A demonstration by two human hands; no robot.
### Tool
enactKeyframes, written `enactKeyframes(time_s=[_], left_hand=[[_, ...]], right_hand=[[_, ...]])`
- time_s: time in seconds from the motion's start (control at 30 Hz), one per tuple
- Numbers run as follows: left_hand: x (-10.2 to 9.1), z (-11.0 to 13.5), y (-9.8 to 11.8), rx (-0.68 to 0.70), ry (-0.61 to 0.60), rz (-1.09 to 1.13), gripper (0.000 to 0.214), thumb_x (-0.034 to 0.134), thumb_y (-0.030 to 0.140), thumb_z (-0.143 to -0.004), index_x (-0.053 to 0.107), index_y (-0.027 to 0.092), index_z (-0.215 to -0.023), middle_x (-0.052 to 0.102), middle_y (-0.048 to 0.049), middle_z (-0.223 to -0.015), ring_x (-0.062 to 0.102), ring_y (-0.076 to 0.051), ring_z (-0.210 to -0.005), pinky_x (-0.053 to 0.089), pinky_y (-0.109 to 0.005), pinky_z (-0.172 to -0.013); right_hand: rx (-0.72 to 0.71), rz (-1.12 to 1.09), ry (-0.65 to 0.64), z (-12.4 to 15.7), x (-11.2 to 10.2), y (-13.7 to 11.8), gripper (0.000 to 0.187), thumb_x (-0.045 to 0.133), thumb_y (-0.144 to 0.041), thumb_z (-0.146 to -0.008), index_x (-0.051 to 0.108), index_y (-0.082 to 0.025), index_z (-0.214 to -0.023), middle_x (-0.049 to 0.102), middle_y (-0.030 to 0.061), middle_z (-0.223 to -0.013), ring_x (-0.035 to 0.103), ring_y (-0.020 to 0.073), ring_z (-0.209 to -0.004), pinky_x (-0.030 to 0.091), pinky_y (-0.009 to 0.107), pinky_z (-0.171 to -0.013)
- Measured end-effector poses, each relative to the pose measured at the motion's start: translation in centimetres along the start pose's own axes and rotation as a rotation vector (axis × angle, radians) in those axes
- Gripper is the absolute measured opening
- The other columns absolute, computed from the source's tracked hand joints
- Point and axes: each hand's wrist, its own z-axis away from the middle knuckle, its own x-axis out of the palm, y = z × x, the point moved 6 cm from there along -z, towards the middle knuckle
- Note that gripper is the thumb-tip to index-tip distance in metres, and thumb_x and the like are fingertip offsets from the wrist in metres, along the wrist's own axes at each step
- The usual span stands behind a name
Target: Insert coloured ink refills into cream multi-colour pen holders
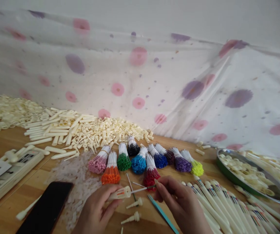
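- The wooden table (6,217) is pushed against a wall draped with a white cloth (140,81) dotted in pink and purple.
- A long heap of cream plastic pen parts (86,128) lies along the foot of the cloth, from 9 o'clock to about 12 o'clock of the hands.
- Just beyond the hands, at 12 o'clock, bundles of coloured refills (138,162) fan out on the wood: pink, orange, green, black, blue, red, dark blue, purple and yellow-green.
- A metal pan with a green rim (221,165) sits at 2 o'clock, holding more cream pieces.
- Rows of assembled white pens (218,201) lie at 3 o'clock, just beside the right hand.
- A dark phone (46,208) lies face up at 9 o'clock, with a white power strip (10,169) further out the same way.
- Two loose cream tips (135,204) and a teal stick (161,213) rest on the wood between the wrists.
- The left hand (96,208) comes in from the bottom edge, palm turned inward, fingers curled around a cream pen barrel (120,193) that it holds level, open end pointing to 3 o'clock.
- The right hand (181,201) sits opposite, thumb and forefinger pinched tight on a thin refill (141,189); the refill's far end meets the mouth of the barrel.
- Barrel and refill hang just above the table, in front of the red bundle.
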Motion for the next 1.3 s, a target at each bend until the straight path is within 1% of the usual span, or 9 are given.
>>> enactKeyframes(time_s=[0.1,0.23,0.43,0.63,0.8,1.0,1.17,1.23,1.3], left_hand=[[0.1,0.1,0.1,0.013,-0.018,-0.025,0.019,0.061,0.027,-0.079,0.066,0.030,-0.097,0.075,-0.0032,-0.097,0.071,-0.022,-0.085,0.058,-0.022,-0.066],[0.2,0.2,0.2,0.037,-0.029,-0.069,0.018,0.060,0.028,-0.081,0.065,0.028,-0.098,0.075,-0.0044,-0.098,0.071,-0.021,-0.087,0.058,-0.023,-0.070],[0.1,0.2,0.7,0.162,-0.025,-0.121,0.024,0.059,0.021,-0.081,0.060,0.029,-0.104,0.074,-0.0007,-0.098,0.071,-0.017,-0.087,0.057,-0.021,-0.073],[0.3,0.3,1.2,0.222,-0.039,-0.167,0.025,0.058,0.018,-0.082,0.056,0.029,-0.105,0.073,0.0003,-0.099,0.070,-0.014,-0.086,0.057,-0.018,-0.070],[0.4,0.2,1.9,0.260,-0.036,-0.197,0.024,0.058,0.019,-0.082,0.056,0.028,-0.104,0.073,0.0007,-0.096,0.070,-0.014,-0.084,0.057,-0.017,-0.070],[0.5,0.3,1.7,0.253,-0.061,-0.176,0.026,0.058,0.019,-0.082,0.056,0.029,-0.106,0.073,0.0007,-0.097,0.070,-0.014,-0.085,0.056,-0.017,-0.070],[0.2,0.3,1.6,0.244,-0.039,-0.146,0.026,0.060,0.020,-0.081,0.057,0.030,-0.105,0.074,0.0021,-0.096,0.071,-0.014,-0.084,0.056,-0.015,-0.071],[0.0,0.2,1.4,0.232,-0.037,-0.124,0.025,0.061,0.021,-0.081,0.058,0.030,-0.104,0.074,0.0024,-0.095,0.071,-0.013,-0.083,0.055,-0.014,-0.071],[-0.1,0.3,1.2,0.223,-0.048,-0.110,0.025,0.064,0.022,-0.079,0.060,0.030,-0.102,0.075,0.0032,-0.094,0.071,-0.013,-0.082,0.055,-0.014,-0.072]], right_hand=[[0.001,-0.007,-0.027,0.1,0.5,0.0,0.031,0.042,-0.037,-0.090,0.057,-0.021,-0.068,0.063,-0.0010,-0.056,0.056,0.0121,-0.049,0.041,0.019,-0.046],[0.014,-0.018,-0.057,0.1,1.3,0.1,0.028,0.043,-0.035,-0.089,0.058,-0.021,-0.070,0.063,-0.0010,-0.056,0.056,0.0117,-0.048,0.039,0.019,-0.045],[-0.024,-0.022,-0.089,0.4,2.5,-0.5,0.026,0.043,-0.031,-0.090,0.057,-0.019,-0.070,0.064,-0.0009,-0.058,0.057,0.0109,-0.051,0.040,0.018,-0.049],[-0.002,-0.027,-0.089,0.2,2.7,-0.5,0.029,0.042,-0.031,-0.090,0.056,-0.019,-0.068,0.062,-0.0008,-0.057,0.055,0.0106,-0.050,0.039,0.018,-0.048],[-0.067,0.004,-0.146,0.2,3.5,-1.1,0.029,0.042,-0.028,-0.090,0.056,-0.018,-0.067,0.061,-0.0006,-0.057,0.054,0.0102,-0.049,0.037,0.018,-0.048],[-0.140,0.064,-0.151,0.7,4.6,-1.6,0.021,0.046,-0.027,-0.089,0.060,-0.017,-0.077,0.063,0.0013,-0.064,0.055,0.0118,-0.054,0.039,0.019,-0.051],[-0.137,0.064,-0.135,0.6,3.7,-1.7,0.021,0.044,-0.029,-0.090,0.060,-0.018,-0.081,0.064,0.0005,-0.066,0.058,0.0120,-0.058,0.041,0.019,-0.053],[-0.099,0.092,-0.132,0.6,3.1,-1.0,0.022,0.042,-0.030,-0.091,0.058,-0.019,-0.081,0.064,-0.0004,-0.065,0.059,0.0121,-0.057,0.041,0.019,-0.053],[-0.050,0.199,-0.145,0.9,2.6,0.5,0.020,0.042,-0.028,-0.091,0.057,-0.020,-0.081,0.064,-0.0008,-0.065,0.059,0.0126,-0.056,0.041,0.020,-0.052]])
